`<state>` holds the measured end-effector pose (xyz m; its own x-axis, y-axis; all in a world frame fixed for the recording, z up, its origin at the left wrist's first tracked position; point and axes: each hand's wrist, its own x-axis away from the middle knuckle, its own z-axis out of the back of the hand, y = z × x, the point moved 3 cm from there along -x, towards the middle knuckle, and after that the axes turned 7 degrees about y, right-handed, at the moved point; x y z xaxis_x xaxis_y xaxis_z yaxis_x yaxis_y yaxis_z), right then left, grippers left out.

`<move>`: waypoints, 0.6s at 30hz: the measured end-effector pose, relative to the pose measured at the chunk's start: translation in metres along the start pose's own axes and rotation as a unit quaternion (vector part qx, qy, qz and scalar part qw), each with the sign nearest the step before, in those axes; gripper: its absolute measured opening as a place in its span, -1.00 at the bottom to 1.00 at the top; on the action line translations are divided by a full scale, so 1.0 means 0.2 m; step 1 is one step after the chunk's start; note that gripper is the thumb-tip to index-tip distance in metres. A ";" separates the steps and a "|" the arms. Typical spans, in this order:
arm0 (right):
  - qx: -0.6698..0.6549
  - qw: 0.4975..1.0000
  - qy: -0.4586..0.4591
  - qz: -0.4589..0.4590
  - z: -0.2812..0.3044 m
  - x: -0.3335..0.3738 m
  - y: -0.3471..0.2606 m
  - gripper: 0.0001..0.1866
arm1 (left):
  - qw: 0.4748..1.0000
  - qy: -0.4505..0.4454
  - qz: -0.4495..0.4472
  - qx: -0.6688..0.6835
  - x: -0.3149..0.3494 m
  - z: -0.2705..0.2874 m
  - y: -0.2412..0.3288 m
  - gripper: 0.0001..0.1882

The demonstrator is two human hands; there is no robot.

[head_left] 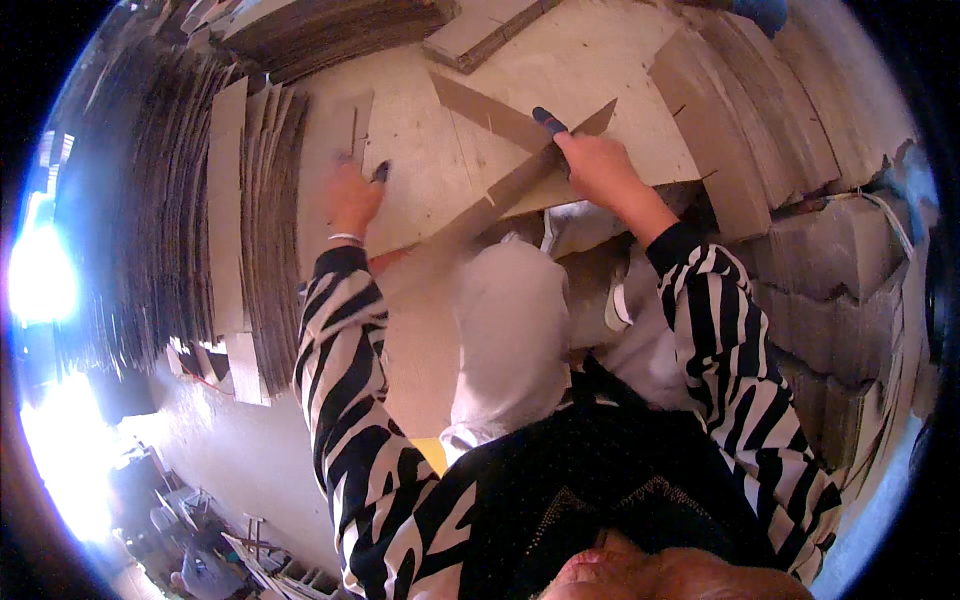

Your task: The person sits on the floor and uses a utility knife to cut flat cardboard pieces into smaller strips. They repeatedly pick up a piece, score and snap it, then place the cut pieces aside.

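Note:
My right hand (603, 175) is closed on a long brown cardboard strip (490, 195) with cut slots, which slants down toward my lap. Its thumb, in a dark covering, presses along the strip's upper end. Another cardboard strip (470, 105) meets it at an angle near that thumb. My left hand (352, 198) is smeared by motion over the left of the wooden board (430, 150), its dark-covered thumb standing apart. Just beyond its blurred fingers is a slotted cardboard piece (345, 120), also blurred; whether the hand grips it is unclear.
Tall rows of stacked cardboard strips (270, 210) line the left side. More cardboard stacks (740, 130) stand on the right, and others (330, 40) lie along the far edge. My knee (512, 310) is close under the board's near edge. Bright light comes in at far left.

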<state>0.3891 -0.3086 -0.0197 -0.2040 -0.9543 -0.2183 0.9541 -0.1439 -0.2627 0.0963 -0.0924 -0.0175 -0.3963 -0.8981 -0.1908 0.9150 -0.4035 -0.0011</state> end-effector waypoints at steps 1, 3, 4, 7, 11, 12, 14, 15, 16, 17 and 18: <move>-0.001 1.000 0.010 0.007 0.02 0.00 -0.02 -0.69 | 0.996 0.047 0.059 -0.042 0.03 -0.09 -0.18 -0.37; -0.016 1.000 0.006 0.005 0.01 -0.01 -0.02 -0.68 | 0.985 0.073 0.100 -0.117 0.13 -0.21 -0.29 -0.40; -0.023 1.000 0.003 0.005 0.01 -0.01 -0.03 -0.68 | 0.983 0.057 0.085 -0.150 0.20 -0.20 -0.26 -0.41; -0.011 1.000 0.018 -0.003 0.06 -0.01 -0.08 -0.51 | 0.989 0.001 -0.017 -0.150 0.33 -0.13 -0.07 -0.46; -0.046 0.996 0.058 0.050 -0.01 0.00 -0.07 -0.56 | 0.977 0.000 -0.170 -0.127 0.51 -0.05 0.07 -0.51; -0.053 0.995 0.062 0.063 -0.01 0.00 -0.08 -0.60 | 0.969 0.013 -0.213 -0.123 0.54 -0.04 0.08 -0.53; -0.071 0.990 0.080 0.090 0.02 0.01 -0.12 -0.64 | 0.954 0.033 -0.277 -0.113 0.61 -0.08 0.08 -0.57; -0.082 0.987 0.095 0.105 0.04 0.02 -0.16 -0.66 | 0.944 0.044 -0.309 -0.109 0.62 -0.03 0.12 -0.58; -0.092 0.983 0.110 0.119 0.06 0.03 -0.18 -0.67 | 0.959 -0.004 -0.273 -0.079 0.60 -0.01 0.13 -0.61; -0.095 0.979 0.119 0.136 0.07 0.04 -0.18 -0.68 | 0.969 -0.052 -0.238 -0.047 0.55 0.03 0.14 -0.63; -0.097 0.975 0.126 0.155 0.08 0.05 -0.19 -0.69 | 0.975 -0.100 -0.200 -0.013 0.51 0.05 0.17 -0.65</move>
<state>0.3544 -0.3176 0.0032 0.0162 -0.8464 -0.5322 0.9240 0.2160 -0.3154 0.0858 -0.1993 -0.0268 -0.7262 -0.6870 0.0258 0.6848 -0.7261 -0.0619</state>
